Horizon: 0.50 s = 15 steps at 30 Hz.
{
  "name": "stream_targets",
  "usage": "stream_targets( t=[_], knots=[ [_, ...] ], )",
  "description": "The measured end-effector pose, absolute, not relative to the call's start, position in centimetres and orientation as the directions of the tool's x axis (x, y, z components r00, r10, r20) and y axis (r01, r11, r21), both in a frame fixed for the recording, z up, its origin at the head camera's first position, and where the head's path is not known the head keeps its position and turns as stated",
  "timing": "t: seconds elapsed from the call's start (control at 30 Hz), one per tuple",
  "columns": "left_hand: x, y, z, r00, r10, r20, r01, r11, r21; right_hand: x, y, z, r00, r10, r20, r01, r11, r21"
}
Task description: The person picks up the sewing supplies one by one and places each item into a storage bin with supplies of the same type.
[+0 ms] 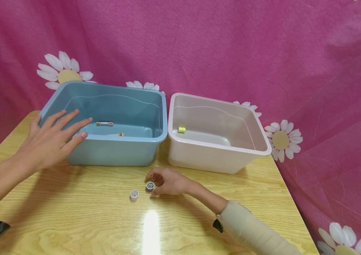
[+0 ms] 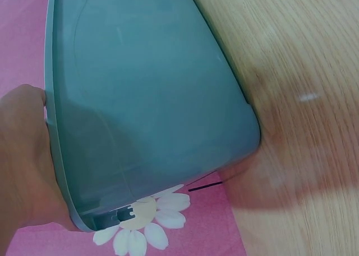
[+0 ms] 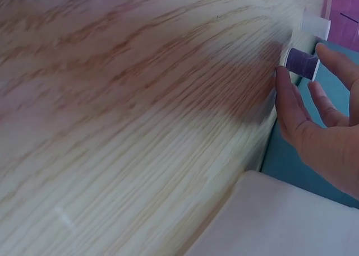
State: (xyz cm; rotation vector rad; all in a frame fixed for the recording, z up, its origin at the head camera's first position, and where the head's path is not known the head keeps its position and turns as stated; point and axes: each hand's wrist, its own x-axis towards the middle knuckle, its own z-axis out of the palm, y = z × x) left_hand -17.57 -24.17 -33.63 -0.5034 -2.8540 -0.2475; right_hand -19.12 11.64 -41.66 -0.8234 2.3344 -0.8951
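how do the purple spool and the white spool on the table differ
The purple spool has a purple middle; the white spool looks white throughout. The purple spool is between the fingers of the right hand; the white spool stands apart from them. Both are upright and look similar in size.

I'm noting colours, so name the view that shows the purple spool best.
The right wrist view: there the purple spool appears larger and side-on, its purple middle plain between pale ends. The head view shows it small and from above, mostly its top. The left wrist view does not show it.
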Motion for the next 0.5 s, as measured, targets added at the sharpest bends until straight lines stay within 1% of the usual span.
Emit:
stream_targets(
  t=[0.27,0.5],
  knots=[
    [-17.6,-24.2,-33.7,-0.912,0.316,0.26,0.357,0.926,0.126,-19.1,10.9,-41.8,-0.662,-0.715,-0.225,-0.359,0.567,-0.741],
    [-17.6,-24.2,-33.7,-0.914,0.318,0.254,0.357,0.926,0.124,-19.1,10.3,-42.3,-0.626,-0.763,-0.164,-0.433,0.514,-0.74]
  ],
)
